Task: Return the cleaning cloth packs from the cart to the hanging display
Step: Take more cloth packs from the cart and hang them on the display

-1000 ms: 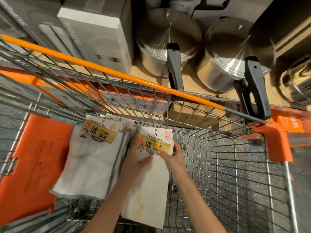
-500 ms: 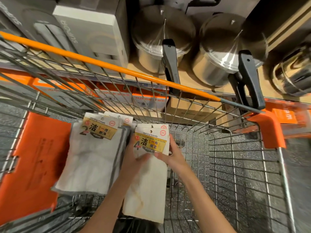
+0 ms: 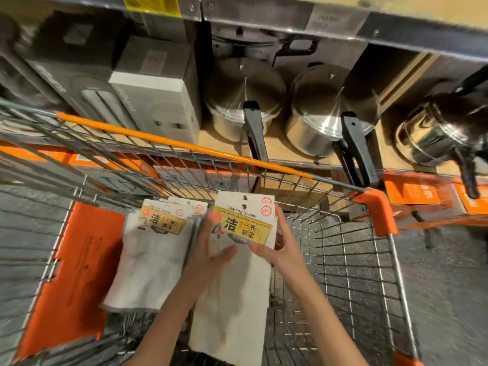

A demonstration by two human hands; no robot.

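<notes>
A wire shopping cart (image 3: 351,262) fills most of the view, parked against a shelf (image 3: 295,151) on which boxed goods (image 3: 155,99) and steel pots (image 3: 245,101) are stacked. No hanging display can be made out, so none of the packs can be judged as returned; the task appears to be at its start, with the carrying and hanging still to be done.

A stack of cleaning cloth packs (image 3: 155,249) is left lying in the cart beside an orange flap (image 3: 76,273), the cards of several packs being fanned at its top. A second bundle (image 3: 237,273), seemingly more than one pack by its doubled header cards, is held up above the cart floor, just beside the stack. It is grasped by the left hand (image 3: 211,247), thumb across the front, and pinched at its other edge by the right hand (image 3: 280,244). The bundle is judged to be the first lot being taken out.
</notes>
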